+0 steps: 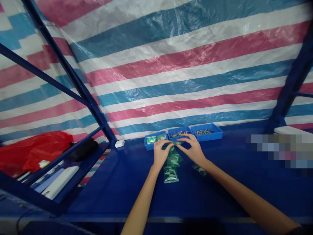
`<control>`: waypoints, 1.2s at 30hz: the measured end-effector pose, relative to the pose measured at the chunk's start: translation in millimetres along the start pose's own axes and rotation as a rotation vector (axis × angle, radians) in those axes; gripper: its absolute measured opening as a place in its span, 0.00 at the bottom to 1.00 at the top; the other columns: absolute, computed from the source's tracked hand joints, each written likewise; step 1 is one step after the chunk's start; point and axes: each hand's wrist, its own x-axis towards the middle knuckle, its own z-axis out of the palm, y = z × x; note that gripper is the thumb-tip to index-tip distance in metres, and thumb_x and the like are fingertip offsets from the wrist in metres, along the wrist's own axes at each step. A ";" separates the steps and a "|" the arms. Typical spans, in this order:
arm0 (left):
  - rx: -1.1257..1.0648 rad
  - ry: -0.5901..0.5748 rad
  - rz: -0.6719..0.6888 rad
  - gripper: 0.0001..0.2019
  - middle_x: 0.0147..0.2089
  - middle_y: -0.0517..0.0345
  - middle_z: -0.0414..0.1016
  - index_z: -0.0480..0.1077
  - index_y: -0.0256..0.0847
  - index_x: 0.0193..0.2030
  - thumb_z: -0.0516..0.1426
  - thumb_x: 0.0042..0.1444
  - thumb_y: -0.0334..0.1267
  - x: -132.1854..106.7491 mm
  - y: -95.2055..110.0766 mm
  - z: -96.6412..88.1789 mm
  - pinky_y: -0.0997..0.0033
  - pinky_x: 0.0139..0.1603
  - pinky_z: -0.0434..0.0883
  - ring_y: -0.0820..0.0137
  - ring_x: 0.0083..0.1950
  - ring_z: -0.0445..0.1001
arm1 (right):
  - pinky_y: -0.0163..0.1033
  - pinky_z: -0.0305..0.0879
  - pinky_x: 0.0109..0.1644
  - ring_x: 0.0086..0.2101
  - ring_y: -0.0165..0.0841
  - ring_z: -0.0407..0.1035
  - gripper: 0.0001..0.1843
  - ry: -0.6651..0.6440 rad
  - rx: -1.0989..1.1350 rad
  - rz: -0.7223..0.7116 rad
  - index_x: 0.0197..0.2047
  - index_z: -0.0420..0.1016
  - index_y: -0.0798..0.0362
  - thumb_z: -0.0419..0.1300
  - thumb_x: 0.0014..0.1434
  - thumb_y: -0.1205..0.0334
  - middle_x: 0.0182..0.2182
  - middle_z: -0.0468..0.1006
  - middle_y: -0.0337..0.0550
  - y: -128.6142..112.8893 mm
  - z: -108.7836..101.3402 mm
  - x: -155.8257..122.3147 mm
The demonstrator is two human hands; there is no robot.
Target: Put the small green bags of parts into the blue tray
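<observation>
My left hand point(161, 152) and my right hand point(193, 150) face each other over the blue table, thumbs and fingers pinched at the edges of a small green plastic bag point(175, 143). Fingers partly cover that bag, and its contents are too small to make out. Below it, other green bags point(173, 160) overlap in a column toward me. The nearest bag point(171, 175) shows small metallic parts through the film. Another small bag point(200, 169) lies under my right forearm, partly hidden.
Three blue bins stand along the back: one with green bags point(151, 139), one with metal parts point(175, 134), one with small shiny pieces point(203, 132). A white box point(119, 143) sits at the back left. Blue frame posts point(80, 88) rise beside a side shelf holding a red bag point(41, 150).
</observation>
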 end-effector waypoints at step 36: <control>0.880 -0.506 -0.014 0.16 0.48 0.48 0.75 0.75 0.44 0.42 0.46 0.60 0.37 99.0 -83.6 -52.7 0.58 0.56 0.54 0.59 0.53 0.66 | 0.45 0.61 0.52 0.39 0.33 0.69 0.08 -0.126 0.045 -0.086 0.35 0.74 0.48 0.55 0.55 0.67 0.36 0.76 0.41 -19.0 -1.8 1.7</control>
